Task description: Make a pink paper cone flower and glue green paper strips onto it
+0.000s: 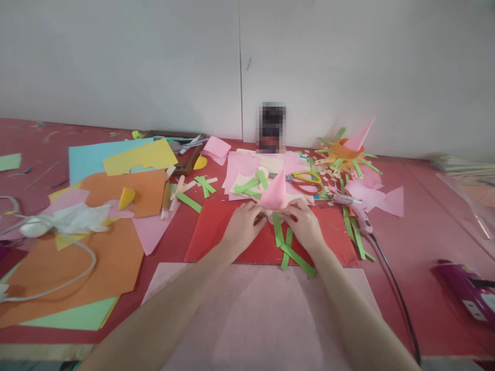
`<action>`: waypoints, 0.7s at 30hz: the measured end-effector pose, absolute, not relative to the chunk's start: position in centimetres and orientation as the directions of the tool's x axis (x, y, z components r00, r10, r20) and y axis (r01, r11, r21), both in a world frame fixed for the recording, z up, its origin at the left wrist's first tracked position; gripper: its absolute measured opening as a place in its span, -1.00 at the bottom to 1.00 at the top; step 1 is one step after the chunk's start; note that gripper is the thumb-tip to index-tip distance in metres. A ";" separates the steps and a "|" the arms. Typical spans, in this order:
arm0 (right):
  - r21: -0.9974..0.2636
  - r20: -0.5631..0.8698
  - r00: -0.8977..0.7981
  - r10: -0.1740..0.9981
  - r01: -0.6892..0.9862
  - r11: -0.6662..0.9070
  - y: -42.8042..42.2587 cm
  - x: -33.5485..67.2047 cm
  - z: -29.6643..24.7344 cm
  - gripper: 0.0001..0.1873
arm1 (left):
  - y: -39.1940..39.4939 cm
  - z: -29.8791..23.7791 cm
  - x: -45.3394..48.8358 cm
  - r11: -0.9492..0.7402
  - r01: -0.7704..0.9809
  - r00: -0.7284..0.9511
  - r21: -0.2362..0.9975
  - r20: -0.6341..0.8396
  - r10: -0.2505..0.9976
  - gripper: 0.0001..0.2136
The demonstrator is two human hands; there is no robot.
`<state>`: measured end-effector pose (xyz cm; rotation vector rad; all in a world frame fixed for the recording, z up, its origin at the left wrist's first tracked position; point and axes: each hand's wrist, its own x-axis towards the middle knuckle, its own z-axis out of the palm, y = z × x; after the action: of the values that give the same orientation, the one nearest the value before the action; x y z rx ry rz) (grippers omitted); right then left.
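Both my hands meet over a red board (216, 232) at the middle of the table. My left hand (245, 221) is closed with its fingertips at the base of a pink paper cone (275, 191). On the other side, my right hand (303, 219) pinches the same base. The cone points upward. Green paper strips (278, 229) hang below it and lie on the board; I cannot tell which are joined to it. Just behind the cone are yellow-and-red-handled scissors (307, 180) on pink paper sheets (236, 167).
A pink glue gun (353, 206) with a black cord lies right. Behind it stands an orange-green paper piece with a pink cone (353, 141). Coloured sheets (119, 257) and a white cable (91, 252) cover the left side. A purple power strip (467, 288) sits far right.
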<state>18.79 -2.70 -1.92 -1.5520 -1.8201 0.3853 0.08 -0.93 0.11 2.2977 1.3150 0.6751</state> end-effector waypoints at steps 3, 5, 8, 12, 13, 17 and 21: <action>-0.608 0.327 -0.033 0.944 0.758 0.237 -2.8 18.7 -1.8 -0.84 | -0.9 0.1 0.1 -0.476 0.679 0.441 0.559 0.208 0.873 -0.91; -0.594 0.330 -0.034 0.943 0.769 0.236 -2.8 18.7 -1.8 -0.84 | -0.9 0.1 0.1 -0.477 0.677 0.441 0.560 0.209 0.873 -0.90; -0.590 0.334 -0.038 0.942 0.771 0.240 -2.8 18.6 -1.8 -0.83 | -0.9 0.2 0.1 -0.479 0.677 0.440 0.559 0.214 0.872 -0.91; -0.591 0.338 -0.041 0.940 0.768 0.246 -2.7 18.6 -1.8 -0.83 | -1.1 0.3 0.3 -0.497 0.670 0.445 0.552 0.237 0.863 -0.92; -0.592 0.338 -0.042 0.940 0.768 0.247 -2.7 18.6 -1.8 -0.83 | -1.2 0.3 0.4 -0.508 0.661 0.455 0.553 0.242 0.857 -0.93; -0.591 0.337 -0.047 0.941 0.767 0.249 -2.7 18.7 -1.9 -0.82 | -1.5 0.1 0.7 -0.567 0.623 0.526 0.539 0.247 0.814 -0.93; -0.583 0.337 -0.054 0.940 0.772 0.253 -2.7 18.7 -2.0 -0.81 | -1.7 -0.1 0.9 -0.570 0.645 0.537 0.509 0.229 0.812 -0.91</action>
<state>18.68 -2.70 -1.99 -1.5580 -1.8630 0.3224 0.87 -1.72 -0.09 2.4147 1.1977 0.6352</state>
